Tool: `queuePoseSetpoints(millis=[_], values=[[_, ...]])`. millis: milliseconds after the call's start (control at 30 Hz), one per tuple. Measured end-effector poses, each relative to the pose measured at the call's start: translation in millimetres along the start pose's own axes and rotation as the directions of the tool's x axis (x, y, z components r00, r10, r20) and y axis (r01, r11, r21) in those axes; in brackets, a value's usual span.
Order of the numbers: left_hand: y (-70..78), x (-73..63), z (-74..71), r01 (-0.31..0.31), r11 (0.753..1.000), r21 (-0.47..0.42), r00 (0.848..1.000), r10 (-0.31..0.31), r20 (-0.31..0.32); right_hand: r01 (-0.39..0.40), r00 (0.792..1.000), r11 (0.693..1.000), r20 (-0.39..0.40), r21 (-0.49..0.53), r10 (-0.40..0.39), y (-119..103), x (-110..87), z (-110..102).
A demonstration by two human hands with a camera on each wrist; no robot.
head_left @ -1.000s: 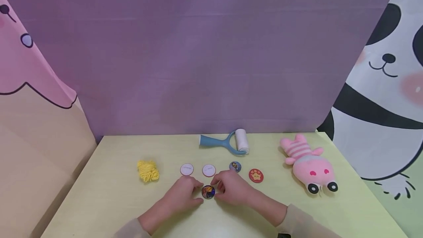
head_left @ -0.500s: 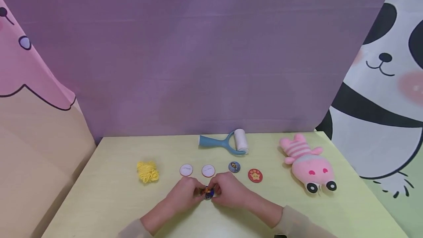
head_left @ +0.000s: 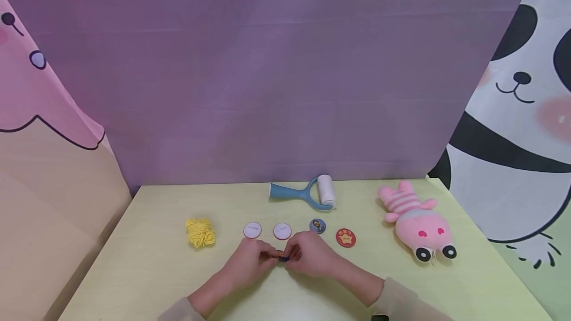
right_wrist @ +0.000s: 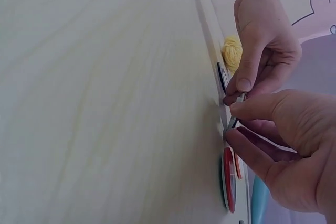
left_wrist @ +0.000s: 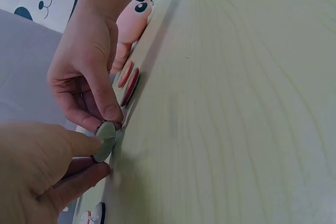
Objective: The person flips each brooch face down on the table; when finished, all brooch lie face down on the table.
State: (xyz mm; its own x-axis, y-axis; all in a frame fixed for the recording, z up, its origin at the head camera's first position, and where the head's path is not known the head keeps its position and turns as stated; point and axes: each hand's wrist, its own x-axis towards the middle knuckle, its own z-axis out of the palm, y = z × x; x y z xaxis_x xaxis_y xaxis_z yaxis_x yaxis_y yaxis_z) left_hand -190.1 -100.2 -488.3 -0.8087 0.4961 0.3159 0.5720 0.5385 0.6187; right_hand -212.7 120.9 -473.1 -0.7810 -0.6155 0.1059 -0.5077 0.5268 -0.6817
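A small button badge (head_left: 283, 257) with a dark, colourful face stands tilted up between my two hands, close over the table. My left hand (head_left: 249, 261) pinches its left edge between thumb and fingers. From the other side my right hand (head_left: 312, 255) pinches the right edge. The left wrist view shows the badge's plain silvery back (left_wrist: 106, 141), with the thumb of the left hand (left_wrist: 37, 161) against it. In the head view most of the badge's face is turned away or covered by fingers.
Behind the hands lie two white round badges (head_left: 252, 230), a blue picture badge (head_left: 317, 226) and a red star badge (head_left: 345, 238). Yellow yarn (head_left: 200, 233) is at left, a blue-handled lint roller (head_left: 290, 191) at the back, a pink plush toy (head_left: 419, 224) at right.
The badge lay flat between the parted hands; now both hands have closed in, pinched its edges and tipped it up on edge. The other things have stayed put.
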Motion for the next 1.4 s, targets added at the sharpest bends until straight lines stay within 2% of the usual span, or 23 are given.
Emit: queuePoseSetpoints(millis=[200, 367, 433, 700, 933, 1033, 1233, 1400], values=[[3.5, 1.5, -1.3, 0.038, 0.999, -0.035, 0.995, -0.041, -0.089, -0.012, 0.999, 0.999, -0.04, 0.048, 0.014, -1.0, 0.1, -3.3], [7.5, 4.7, -4.7, 0.08, 0.991, -0.109, 0.983, -0.096, -0.158, 0.017, 0.996, 0.995, -0.084, 0.094, -0.009, -3.9, 0.5, -8.5], [8.6, 6.2, -6.0, 0.084, 0.99, -0.113, 0.978, -0.103, -0.179, 0.019, 0.996, 0.994, -0.092, 0.108, -0.009, -5.1, 0.6, -11.1], [12.4, 6.6, -10.4, 0.052, 0.991, -0.125, 0.97, -0.08, -0.229, -0.009, 0.99, 0.993, -0.136, 0.115, 0.025, -11.3, 0.4, -21.8], [17.9, 4.9, -15.3, 0.05, 0.977, -0.208, 0.965, -0.101, -0.242, -0.017, 0.986, 0.981, -0.161, 0.194, 0.049, -17.0, 0.2, -27.3], [17.6, 5.0, -15.8, 0.032, 0.985, -0.168, 0.965, -0.074, -0.251, -0.018, 0.983, 0.978, -0.177, 0.208, 0.056, -18.6, -0.2, -28.0], [16.3, 6.2, -15.7, -0.042, 0.999, -0.009, 0.957, 0.037, -0.288, -0.005, 0.976, 0.969, -0.21, 0.245, 0.058, -20.0, -0.7, -27.2], [16.7, 7.3, -15.0, -0.06, 0.998, -0.012, 0.958, 0.054, -0.281, -0.011, 0.972, 0.959, -0.222, 0.283, 0.076, -18.5, -0.9, -26.0]])
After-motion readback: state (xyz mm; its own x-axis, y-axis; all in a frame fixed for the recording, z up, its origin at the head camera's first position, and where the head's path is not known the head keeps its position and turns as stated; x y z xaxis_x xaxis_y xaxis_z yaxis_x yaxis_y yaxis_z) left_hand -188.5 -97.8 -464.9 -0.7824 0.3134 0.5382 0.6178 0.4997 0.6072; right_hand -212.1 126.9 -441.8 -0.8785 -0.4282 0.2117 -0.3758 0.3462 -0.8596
